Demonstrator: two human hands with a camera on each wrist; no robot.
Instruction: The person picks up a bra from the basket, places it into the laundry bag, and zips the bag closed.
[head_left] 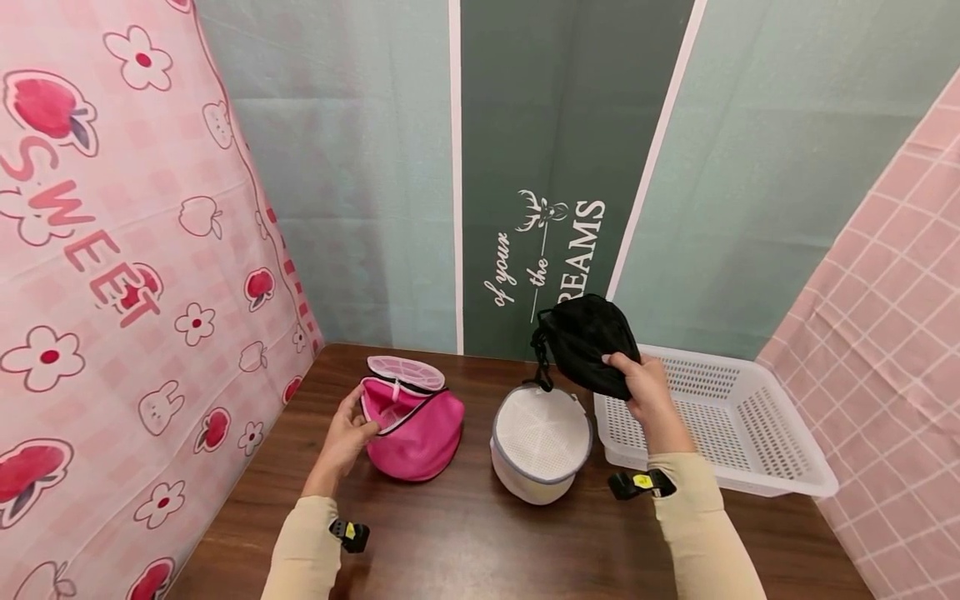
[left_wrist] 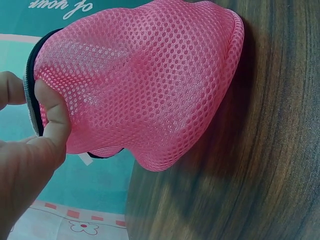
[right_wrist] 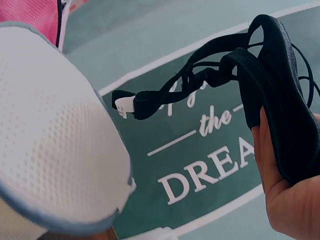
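A pink mesh laundry bag [head_left: 423, 442] sits on the table at the left, its zipped lid [head_left: 405, 372] folded back and its mouth open. My left hand [head_left: 347, 440] pinches the zipper edge [left_wrist: 31, 90] of that mouth between thumb and fingers. Raised above the table at the right, a black bra [head_left: 588, 342] is gripped by my right hand [head_left: 648, 387]. Its straps [right_wrist: 170, 95] dangle to the left, with a small white tag [right_wrist: 124, 105] on one. Between the hands stands a round white mesh laundry bag [head_left: 542, 437] with a grey rim, below the bra.
A white plastic basket [head_left: 795, 479] with perforated walls stands at the right, behind and beside my right forearm. The brown wooden table [head_left: 465, 533] ends at a green curtain [head_left: 360, 208]. Pink printed cloth [head_left: 135, 350] hangs along the left, pink checked cloth [head_left: 885, 333] along the right.
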